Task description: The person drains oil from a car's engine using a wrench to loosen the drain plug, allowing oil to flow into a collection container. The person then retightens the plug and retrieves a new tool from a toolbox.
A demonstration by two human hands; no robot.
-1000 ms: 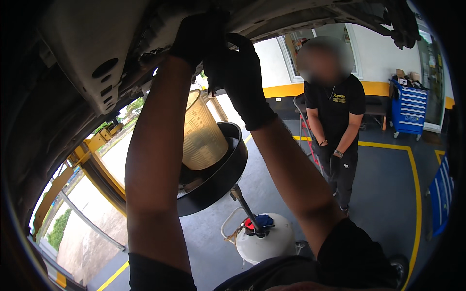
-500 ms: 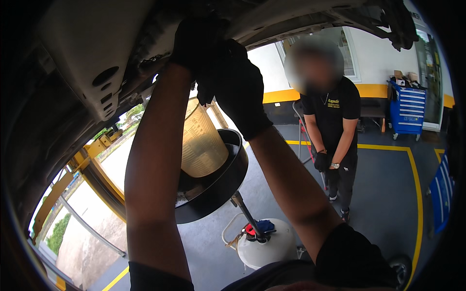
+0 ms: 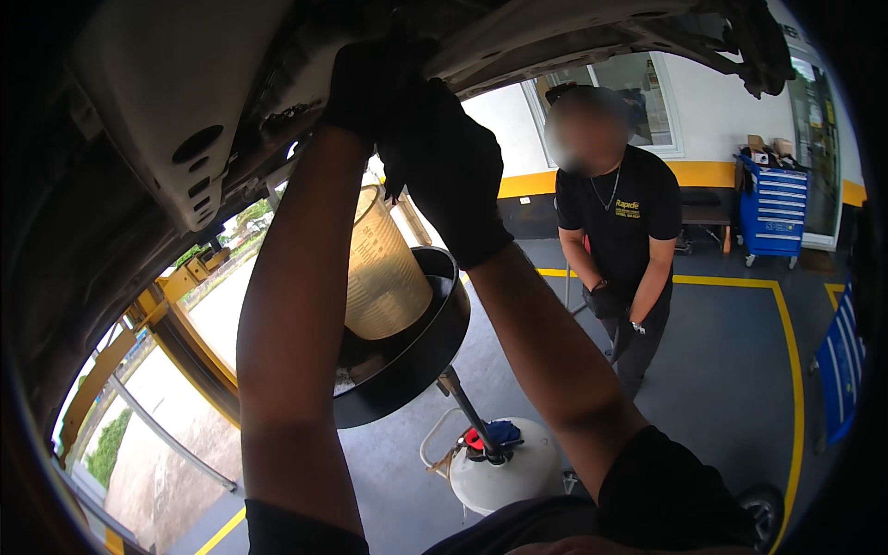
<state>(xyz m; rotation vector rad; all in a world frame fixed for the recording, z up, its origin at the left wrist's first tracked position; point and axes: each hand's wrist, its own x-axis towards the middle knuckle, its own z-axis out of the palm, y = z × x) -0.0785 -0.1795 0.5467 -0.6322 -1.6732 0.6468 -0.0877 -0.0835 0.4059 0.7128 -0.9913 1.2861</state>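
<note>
Both my arms reach up to the vehicle's underside, and both hands wear black gloves. My left hand is closed up against the underbody, in deep shadow. Just below and to its right, my right hand is curled with its fingers pressed together, touching or overlapping the left. What they grip is hidden by the gloves and the dark. Beneath them, a translucent yellowish measuring jug stands tilted in the view inside a black round drain pan. My left forearm covers part of both.
The pan's pole rises from a white oil-drainer tank with red and blue cloths on it. A co-worker stands at right, hands low together. Blue tool cabinets stand beyond. A yellow lift post is at left.
The co-worker has shifted slightly left and nearer, with the head and body turned differently. My right hand has shifted very slightly; my left stays at the underbody.
</note>
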